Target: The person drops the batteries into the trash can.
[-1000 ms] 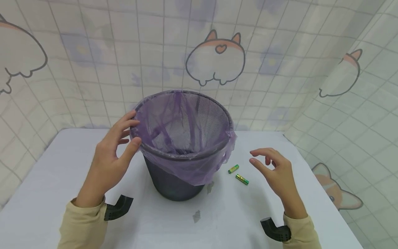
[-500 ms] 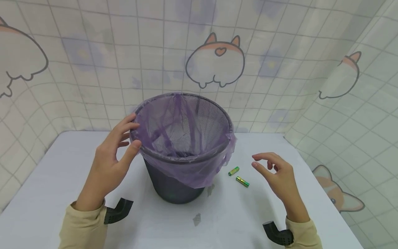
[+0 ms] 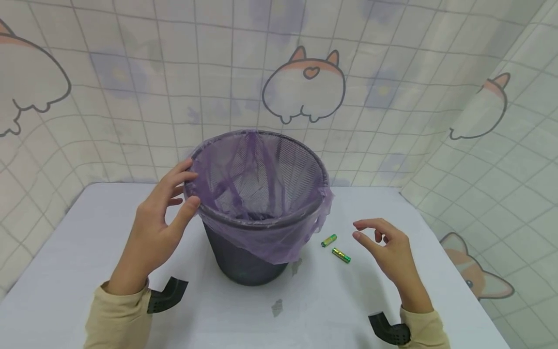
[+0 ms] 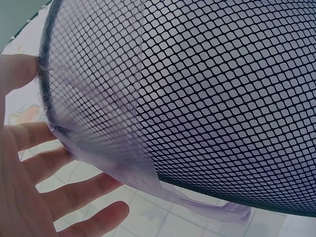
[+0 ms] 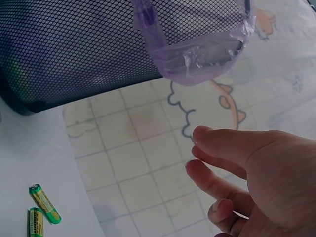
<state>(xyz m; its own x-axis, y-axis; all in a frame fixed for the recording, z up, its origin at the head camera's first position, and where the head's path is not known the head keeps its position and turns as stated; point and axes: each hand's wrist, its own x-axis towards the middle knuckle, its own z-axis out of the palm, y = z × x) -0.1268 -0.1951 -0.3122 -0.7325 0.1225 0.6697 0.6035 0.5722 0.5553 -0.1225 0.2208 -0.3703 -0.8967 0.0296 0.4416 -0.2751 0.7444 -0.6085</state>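
Observation:
A black mesh waste bin stands upright on the white table, lined with a translucent purple bin bag folded over its rim. My left hand touches the bag-covered rim on the left side with spread, lightly bent fingers; in the left wrist view its thumb meets the rim's edge. My right hand hovers right of the bin, holding nothing, a small gap between thumb and index finger. Two green-and-gold batteries lie between bin and right hand: one battery farther back, the other battery nearer me.
The white table carries a small grey patch in front of the bin and another grey patch beside its base. A checked curtain with cartoon dogs hangs behind and along both sides.
My right hand has come down slightly toward the table. The left hand stays against the rim, and the bin and batteries keep their places; the head view has shifted a little.

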